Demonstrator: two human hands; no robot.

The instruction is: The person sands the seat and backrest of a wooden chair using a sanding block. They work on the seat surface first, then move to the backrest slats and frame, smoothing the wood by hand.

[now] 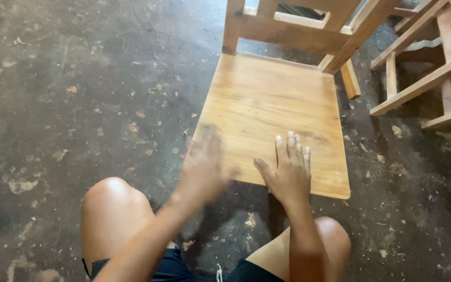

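I am looking down at a wooden chair [275, 112] standing on a dusty floor [79, 94] littered with wood shavings, and I am working on its flat seat from just in front of it, with my bare knees showing below. My right hand [288, 172] is lying flat on the front part of the seat, fingers spread and pointing toward the chair back, the palm close to the front edge; its grip is open and pinching nothing. My left hand [202, 167] is passing over the front left corner of the seat and is blurring with motion, so I cannot tell whether its fingers are spread or pressed together, nor whether it is touching the wood or only skimming above it. As I judge it, the hands are wiping or feeling the seat panel, and doing that well is calling for a flat, light palm, strokes running along the grain, and the right hand bracing the chair so that it is not sliding on the gritty floor. The seat is lying directly under both hands, reaching away from them toward the back rails. Another wooden frame [424, 68] is standing near the chair on the right, apart from both hands.
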